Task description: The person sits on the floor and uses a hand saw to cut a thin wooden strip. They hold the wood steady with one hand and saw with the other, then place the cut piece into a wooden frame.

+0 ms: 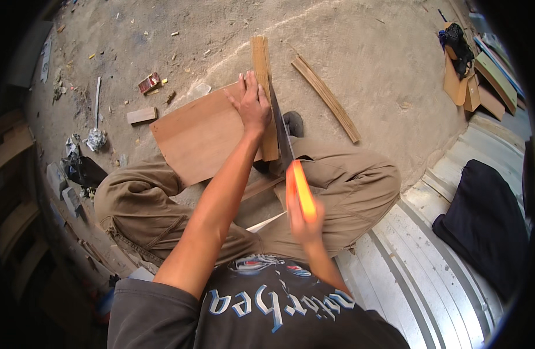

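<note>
My left hand [256, 109] lies flat with its fingers out, pressing on a brown wooden board [192, 139] and against the long wooden strip [260, 55] at the board's right edge. The strip points away from me between my bent legs. In my right hand [308, 228], closed and blurred by motion, is the orange and yellow handle of a handsaw [282, 125]. Its dark blade runs forward along the strip's right side; whether the teeth touch the wood I cannot tell. My legs partly hide what lies under the board.
A loose wooden strip [325, 99] lies on the dirt ground to the right. Left are a small wood block [142, 116], a red box [149, 83] and crumpled foil [95, 139]. Corrugated metal [407, 256] bears a dark cloth [482, 221]. Cardboard [453, 78] sits far right.
</note>
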The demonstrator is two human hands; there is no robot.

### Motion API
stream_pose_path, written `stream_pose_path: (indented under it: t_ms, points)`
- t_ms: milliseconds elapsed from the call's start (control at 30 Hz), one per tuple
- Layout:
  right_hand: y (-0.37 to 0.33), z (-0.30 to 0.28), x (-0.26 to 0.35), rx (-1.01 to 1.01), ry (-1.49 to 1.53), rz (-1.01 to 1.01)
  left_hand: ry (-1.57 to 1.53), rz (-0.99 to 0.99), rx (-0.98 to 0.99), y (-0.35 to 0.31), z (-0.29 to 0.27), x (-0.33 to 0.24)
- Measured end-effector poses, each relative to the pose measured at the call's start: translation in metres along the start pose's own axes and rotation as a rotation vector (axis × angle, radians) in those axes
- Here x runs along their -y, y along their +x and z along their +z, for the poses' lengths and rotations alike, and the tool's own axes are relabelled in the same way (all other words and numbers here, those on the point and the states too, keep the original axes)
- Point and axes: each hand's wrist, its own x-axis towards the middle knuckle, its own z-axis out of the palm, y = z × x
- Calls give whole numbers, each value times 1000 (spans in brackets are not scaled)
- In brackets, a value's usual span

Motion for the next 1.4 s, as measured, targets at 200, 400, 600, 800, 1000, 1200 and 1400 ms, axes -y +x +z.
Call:
stream_pose_path:
  t_ms: [200,400,600,800,1000,1200,1400]
  points:
    - [159,29,-15,62,111,77,-31,13,4,1,7,-13]
    - [-4,-25,24,95,56,126,-24,-6,0,3,3,-8]
    - [151,29,-18,57,216,83,-58,21,22,-4,5,-16]
    - [34,-13,6,109,129,189,-37,5,2,0,-2,-8]
    - [86,10,-25,102,26,110,-85,10,-8,-6,3,-12]
    - [90,17,-12,96,60,32,-88,5,-3,-2,6,-10]
    - [15,-12,17,75,-32,65,-49,9,-40,-3,9,-6]
